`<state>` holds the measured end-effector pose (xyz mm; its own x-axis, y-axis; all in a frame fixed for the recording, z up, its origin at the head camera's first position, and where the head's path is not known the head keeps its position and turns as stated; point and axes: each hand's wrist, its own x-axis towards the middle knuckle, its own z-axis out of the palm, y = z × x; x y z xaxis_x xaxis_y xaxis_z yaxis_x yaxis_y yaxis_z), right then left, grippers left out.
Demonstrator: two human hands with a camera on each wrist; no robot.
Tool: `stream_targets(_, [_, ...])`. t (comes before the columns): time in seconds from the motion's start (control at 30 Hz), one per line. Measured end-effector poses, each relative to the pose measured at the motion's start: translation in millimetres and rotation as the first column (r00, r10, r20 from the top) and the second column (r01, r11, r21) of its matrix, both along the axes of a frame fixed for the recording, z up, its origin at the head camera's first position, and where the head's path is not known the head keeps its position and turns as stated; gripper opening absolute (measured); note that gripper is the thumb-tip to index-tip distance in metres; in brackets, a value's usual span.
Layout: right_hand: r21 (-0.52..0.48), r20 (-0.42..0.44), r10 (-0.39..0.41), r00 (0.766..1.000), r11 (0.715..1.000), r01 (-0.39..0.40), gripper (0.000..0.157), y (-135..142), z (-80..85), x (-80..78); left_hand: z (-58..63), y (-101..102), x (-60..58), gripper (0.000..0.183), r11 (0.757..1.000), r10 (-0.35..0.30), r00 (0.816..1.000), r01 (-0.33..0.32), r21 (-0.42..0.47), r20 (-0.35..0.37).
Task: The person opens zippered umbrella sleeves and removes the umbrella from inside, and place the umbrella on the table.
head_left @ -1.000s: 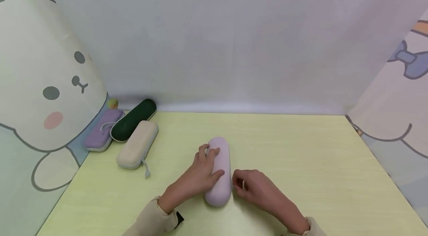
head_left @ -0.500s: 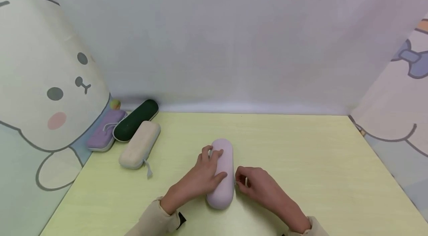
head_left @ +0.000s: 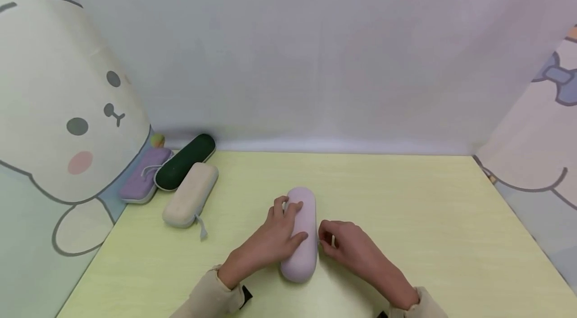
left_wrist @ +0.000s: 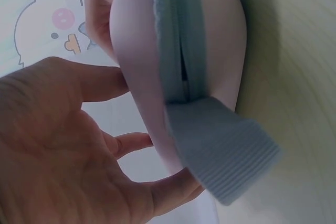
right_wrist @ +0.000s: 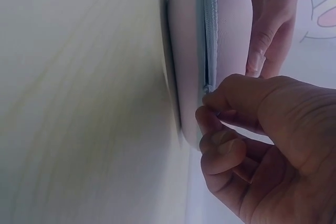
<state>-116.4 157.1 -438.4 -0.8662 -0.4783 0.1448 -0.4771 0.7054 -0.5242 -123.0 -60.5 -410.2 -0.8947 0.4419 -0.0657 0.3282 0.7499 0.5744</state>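
A pale lilac hard-shell glasses case [head_left: 301, 253] with a blue-grey zip lies lengthwise on the table. My left hand [head_left: 275, 238] holds it from the left, thumb and fingers spread over its top and side. In the left wrist view, a ribbed fabric tab [left_wrist: 226, 148] hangs from the end of the zip tape [left_wrist: 181, 35]. My right hand [head_left: 349, 245] is at the case's right side, thumb and index finger pinching the zip pull [right_wrist: 206, 90]. That pull is mostly hidden by the fingertips. A narrow dark gap shows in the zip beside it.
At the back left, a purple case [head_left: 143, 178], a dark green case [head_left: 185, 163] and a cream case [head_left: 191, 198] with a fabric tab lie close together. A small yellow-green ball-like thing [head_left: 157, 140] is behind them. Curtains [head_left: 315, 57] border the table [head_left: 405, 198].
My right hand has slid a short way along the case's right edge, away from my body. My left hand keeps its place on the case. The whole head view has shifted slightly.
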Motion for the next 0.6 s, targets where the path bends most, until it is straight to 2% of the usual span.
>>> stream_targets(0.6, [0.012,-0.024,-0.034,0.999,0.999,0.034,0.02,-3.4,0.7,-4.7,-1.6,1.7,1.3,0.059,1.0,0.008,1.0,-0.008,-0.008,-0.008])
